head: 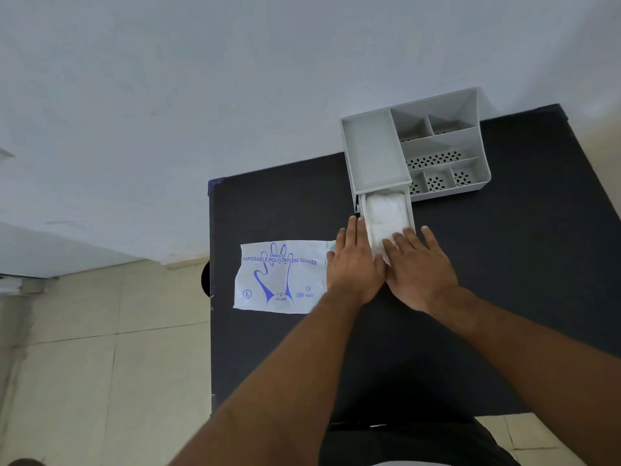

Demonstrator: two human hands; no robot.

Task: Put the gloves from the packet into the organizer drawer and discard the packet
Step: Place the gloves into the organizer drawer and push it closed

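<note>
A grey organizer (376, 153) stands at the back of the black table (504, 264), its drawer (410, 210) pulled out toward me. A stack of white gloves (383, 210) lies inside the drawer. My left hand (353, 264) rests flat at the drawer's left front corner, fingers spread. My right hand (420, 264) lies flat over the drawer's front end and touches the near edge of the gloves. The flat packet (282, 277), white with blue glove print, lies on the table left of my left hand.
The organizer's right part has several open compartments (437, 159) with perforated floors. The table's left edge (211, 264) drops to a tiled floor (100, 364). A white wall runs behind the table.
</note>
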